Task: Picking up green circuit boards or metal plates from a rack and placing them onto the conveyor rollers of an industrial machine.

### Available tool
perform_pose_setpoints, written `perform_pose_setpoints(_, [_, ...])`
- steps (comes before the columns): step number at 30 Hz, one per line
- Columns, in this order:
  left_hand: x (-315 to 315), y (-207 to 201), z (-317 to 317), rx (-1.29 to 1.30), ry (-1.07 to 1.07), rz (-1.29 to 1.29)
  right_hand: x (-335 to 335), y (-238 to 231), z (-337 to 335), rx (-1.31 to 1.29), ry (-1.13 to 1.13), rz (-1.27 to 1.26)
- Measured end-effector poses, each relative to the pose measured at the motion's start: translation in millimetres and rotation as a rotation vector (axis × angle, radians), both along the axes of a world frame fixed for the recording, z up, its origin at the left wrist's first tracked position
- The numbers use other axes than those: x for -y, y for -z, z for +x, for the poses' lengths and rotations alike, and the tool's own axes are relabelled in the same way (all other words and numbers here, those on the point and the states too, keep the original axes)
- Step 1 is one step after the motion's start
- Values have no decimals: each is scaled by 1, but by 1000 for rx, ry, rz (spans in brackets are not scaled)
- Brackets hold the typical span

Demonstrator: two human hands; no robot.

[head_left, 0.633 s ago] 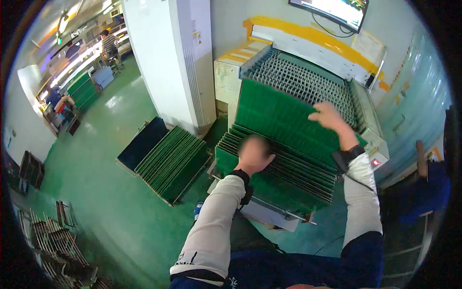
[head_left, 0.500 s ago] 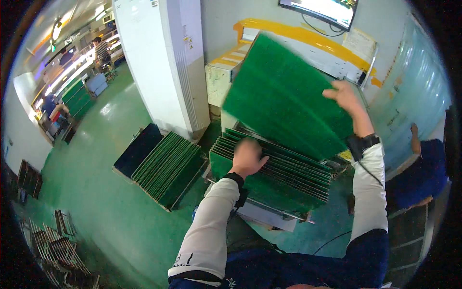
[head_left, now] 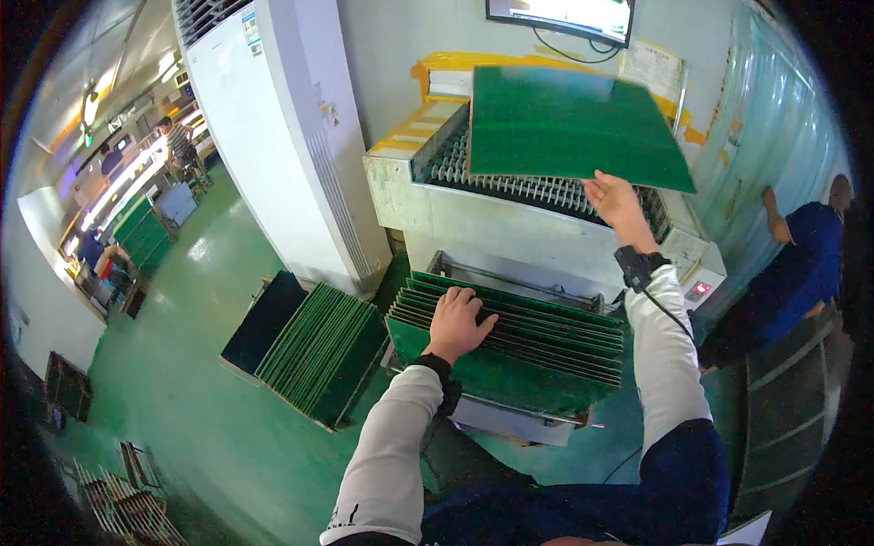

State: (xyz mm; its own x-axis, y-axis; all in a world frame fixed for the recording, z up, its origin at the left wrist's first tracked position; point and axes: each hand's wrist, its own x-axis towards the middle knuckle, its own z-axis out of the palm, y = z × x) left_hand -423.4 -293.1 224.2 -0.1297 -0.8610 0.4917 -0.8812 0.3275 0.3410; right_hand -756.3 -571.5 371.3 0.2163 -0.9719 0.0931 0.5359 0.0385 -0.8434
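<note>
A large green panel (head_left: 574, 123) lies tilted over a conveyor machine (head_left: 510, 209) with rows of rollers in its opening. My right hand (head_left: 619, 207) grips the panel's near edge, fingers around the rim. Below the machine, a rack holds several upright green panels (head_left: 537, 369) side by side. My left hand (head_left: 460, 323) rests on their top edges, thumb apart from the fingers and nothing lifted in it.
Left of my rack stands a second rack of green panels (head_left: 319, 350) on the floor. A tall white cabinet unit (head_left: 282, 136) rises behind it. At right, a person in dark blue (head_left: 783, 264) stands near hanging clear plastic strips (head_left: 756, 136). A screen (head_left: 564, 18) hangs above the machine.
The panel in my right hand has swung from a steep tilt over the rack up and away, nearly flat above the rollers. My left hand stays on the rack; the person at right shows more.
</note>
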Motion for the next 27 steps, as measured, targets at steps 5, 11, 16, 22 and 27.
perform_pose_setpoints(5, [3,1,-1,0,14,-50,16,63,28,141,52,-23])
perform_pose_setpoints(11, [4,0,-3,17,6,-24,26,96,53,96,85,98])
perform_pose_setpoints(16, [3,1,-3,34,-14,-30,39,94,55,-1,-93,126])
perform_pose_setpoints(22, [1,-3,0,58,-16,-36,47,82,65,-307,-87,102])
perform_pose_setpoints(27, [4,-4,-9,53,0,-52,54,62,56,-1260,551,-277])
